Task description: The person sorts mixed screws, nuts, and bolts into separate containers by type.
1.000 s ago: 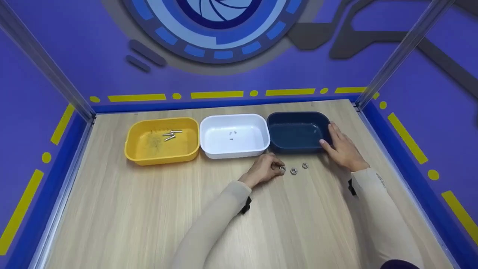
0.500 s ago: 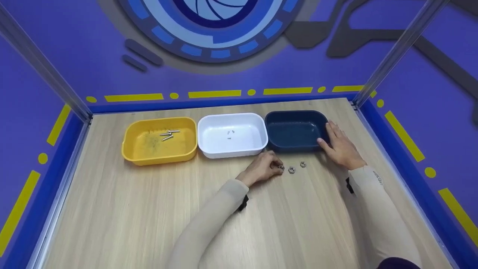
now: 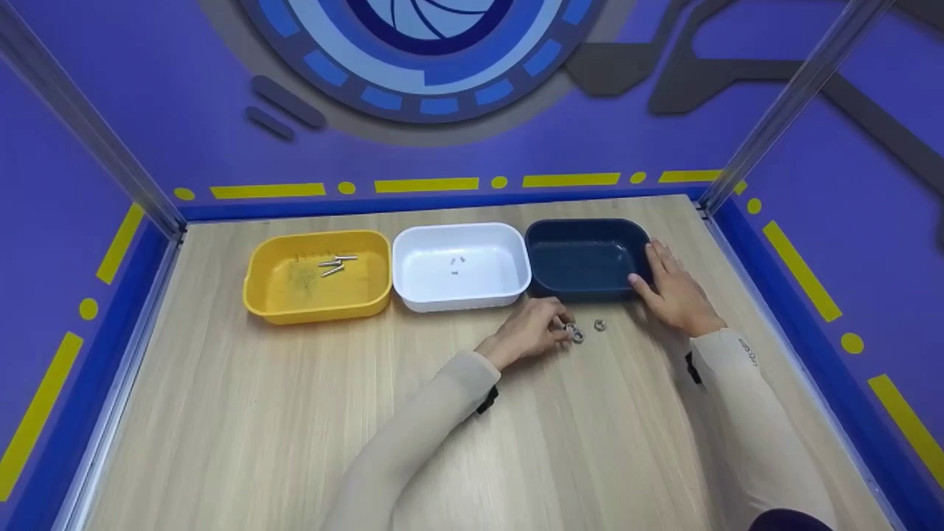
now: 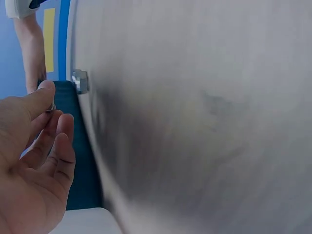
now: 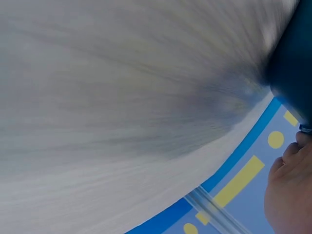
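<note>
My left hand is low over the table in front of the dark blue bin, pinching a metal nut between thumb and fingertips. Right beside those fingertips lies a second nut. A third nut sits a little farther right, near the bin's front wall. At the right end of the dark blue bin, my right hand rests with straight fingers along its outer wall and the thumb at the front corner. Only part of this hand shows in the right wrist view.
A white bin holding a few tiny metal pieces stands left of the dark one. Farther left, a yellow bin contains several metal screws. Purple panels wall in the wooden table at the back and sides.
My left hand has shifted slightly right with the pinched nut, closing the gap to the middle nut. My right hand stays against the dark blue bin.
</note>
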The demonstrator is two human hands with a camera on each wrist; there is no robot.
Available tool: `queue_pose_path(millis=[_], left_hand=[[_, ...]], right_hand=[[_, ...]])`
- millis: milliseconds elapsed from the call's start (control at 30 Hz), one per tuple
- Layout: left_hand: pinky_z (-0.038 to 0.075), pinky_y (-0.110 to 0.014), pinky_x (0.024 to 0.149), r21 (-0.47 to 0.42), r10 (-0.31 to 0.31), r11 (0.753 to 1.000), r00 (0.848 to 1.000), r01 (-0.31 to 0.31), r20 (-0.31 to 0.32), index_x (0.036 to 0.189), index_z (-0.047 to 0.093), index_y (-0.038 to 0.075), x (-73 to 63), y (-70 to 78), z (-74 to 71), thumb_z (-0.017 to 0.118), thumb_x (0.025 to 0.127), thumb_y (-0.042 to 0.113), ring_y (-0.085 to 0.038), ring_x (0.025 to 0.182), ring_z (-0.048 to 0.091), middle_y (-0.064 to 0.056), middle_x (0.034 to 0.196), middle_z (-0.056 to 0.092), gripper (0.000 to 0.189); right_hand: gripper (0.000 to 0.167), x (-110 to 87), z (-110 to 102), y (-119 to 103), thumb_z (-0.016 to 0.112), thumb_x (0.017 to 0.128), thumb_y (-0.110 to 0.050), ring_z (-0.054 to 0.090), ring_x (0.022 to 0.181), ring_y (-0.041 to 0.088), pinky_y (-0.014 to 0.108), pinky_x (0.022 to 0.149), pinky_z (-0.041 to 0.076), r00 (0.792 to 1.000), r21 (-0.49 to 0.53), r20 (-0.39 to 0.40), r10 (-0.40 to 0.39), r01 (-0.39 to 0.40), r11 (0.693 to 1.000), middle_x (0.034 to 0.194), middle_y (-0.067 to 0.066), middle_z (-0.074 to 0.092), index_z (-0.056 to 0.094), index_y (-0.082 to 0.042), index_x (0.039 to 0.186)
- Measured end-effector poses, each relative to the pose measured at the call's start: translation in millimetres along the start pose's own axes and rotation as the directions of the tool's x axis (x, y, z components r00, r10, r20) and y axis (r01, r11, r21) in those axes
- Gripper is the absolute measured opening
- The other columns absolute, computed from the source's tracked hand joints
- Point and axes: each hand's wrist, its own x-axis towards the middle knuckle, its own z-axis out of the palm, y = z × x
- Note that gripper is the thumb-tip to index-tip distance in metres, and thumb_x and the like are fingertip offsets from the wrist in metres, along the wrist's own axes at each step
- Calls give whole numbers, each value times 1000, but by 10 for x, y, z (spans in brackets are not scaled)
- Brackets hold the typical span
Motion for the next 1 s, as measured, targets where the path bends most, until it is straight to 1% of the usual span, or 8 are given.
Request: queue_pose_path(millis=[67, 200, 300, 467, 700, 833, 1000], left_hand=[[55, -19, 90, 18, 3, 1000, 1000, -3, -3, 116, 81, 12, 22, 39, -27, 80, 98, 23, -12, 105, 73, 0, 114, 76, 21], [54, -18, 85, 35, -3, 999, 1000, 4, -10, 117, 81, 13, 55, 112, -87, 78, 100, 25, -12, 101, 71, 1, 113, 75, 21], [54, -17, 80, 29, -13, 999, 1000, 14, -10, 119, 80, 13, 75, 151, -124, 78, 100, 27, -12, 97, 72, 1, 114, 74, 23], [53, -16, 77, 27, -29, 999, 999, 30, -20, 119, 80, 14, 119, 182, -173, 77, 101, 29, -11, 96, 71, 2, 113, 73, 24], [53, -16, 81, 3, -16, 1000, 999, 17, -42, 120, 80, 10, 226, 203, -250, 76, 101, 27, -8, 95, 63, 0, 111, 71, 26], [55, -17, 84, -5, -16, 1000, 999, 16, -50, 122, 78, 9, 287, 209, -302, 75, 102, 26, -11, 100, 67, -3, 113, 71, 27], [57, -23, 92, 0, -38, 999, 997, 38, -72, 125, 77, 9, 372, 209, -367, 74, 103, 29, -15, 106, 69, -4, 118, 72, 29]], right_hand=[[86, 3, -5, 1, 44, 112, -54, 14, 163, 51, 66, 133, 15, 1000, -17, -8, -3, 3, 1000, 177, 28, 14, 16, 6, 168], [85, 14, -13, -7, 44, 112, -53, 13, 163, 51, 67, 132, 13, 1000, -20, -15, -8, 8, 1000, 177, 28, 14, 17, 5, 168], [85, 17, -10, -13, 44, 112, -53, 14, 163, 51, 68, 132, 13, 1000, -19, -17, -8, 8, 1000, 177, 27, 14, 17, 5, 168], [84, 22, 4, -15, 44, 112, -52, 15, 163, 50, 66, 133, 13, 1000, -24, -28, -12, 11, 1000, 176, 28, 16, 19, 5, 168], [83, 5, 9, -20, 44, 112, -52, 16, 162, 51, 65, 133, 14, 999, -30, -40, -14, 13, 999, 176, 28, 17, 20, 7, 167], [84, -6, 11, -21, 44, 112, -52, 15, 163, 49, 65, 133, 13, 1000, -34, -27, -5, 4, 999, 177, 27, 16, 19, 5, 168], [86, 1, 8, -30, 42, 112, -56, 12, 164, 48, 65, 133, 12, 1000, -50, -4, 20, -20, 999, 178, 25, 14, 17, 2, 169]])
